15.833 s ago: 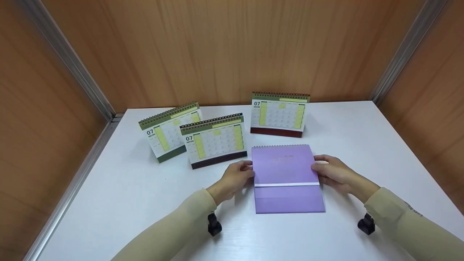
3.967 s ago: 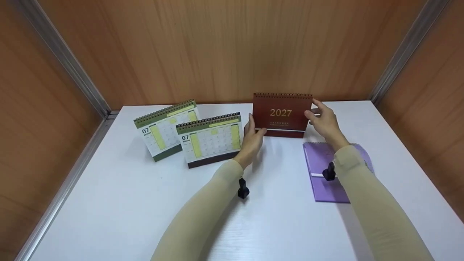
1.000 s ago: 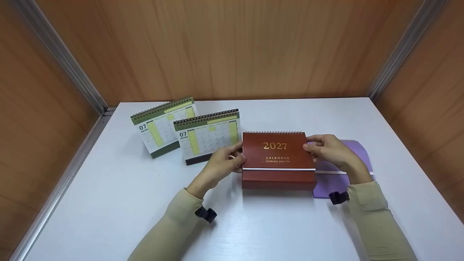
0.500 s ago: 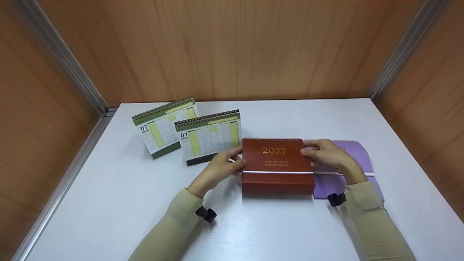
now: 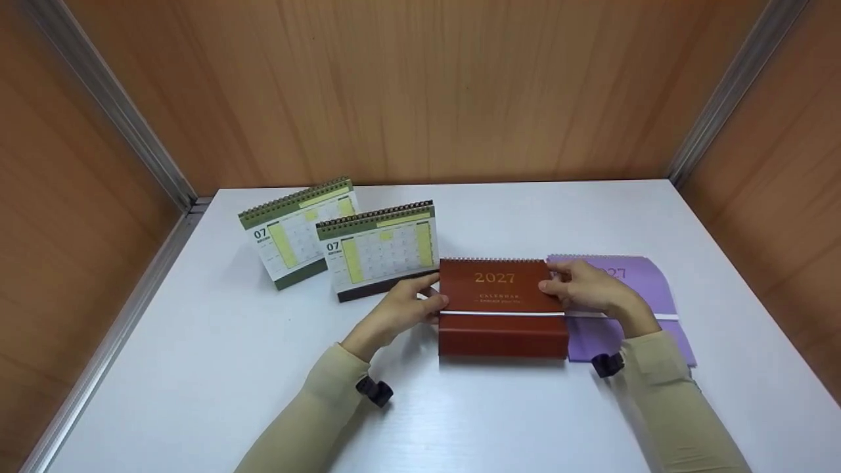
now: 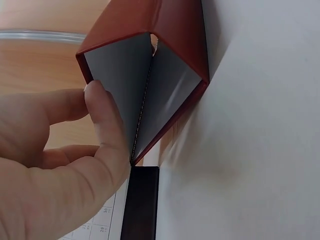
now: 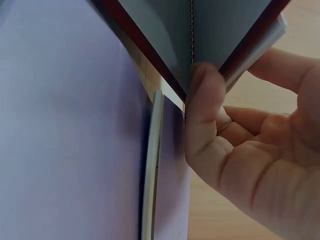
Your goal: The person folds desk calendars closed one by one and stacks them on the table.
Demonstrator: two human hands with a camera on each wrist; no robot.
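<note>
A reddish-brown desk calendar (image 5: 504, 282) with gold "2027" lettering and a white band is held between both hands, its stand folded into a wedge. My left hand (image 5: 402, 306) pinches its left side, thumb inside the wedge and fingers on the outer face, as the left wrist view shows. On the opposite side my right hand (image 5: 591, 289) pinches the edge the same way. Whether the base touches the table I cannot tell. A purple desk calendar (image 5: 591, 338) lies flat just right of it, partly under the right hand and wrist.
Two desk calendars open at "07" stand at the back left: a black-based calendar (image 5: 381, 253) in front and a green-based calendar (image 5: 289, 249) behind, partly overlapped. A white table (image 5: 197, 368) runs back to wooden panels (image 5: 460, 92) on three sides.
The purple calendar was moved right and the red one turned to its cover and brought nearer. Over the last second both hands have shifted the red one slightly towards me, tipping its front up.
</note>
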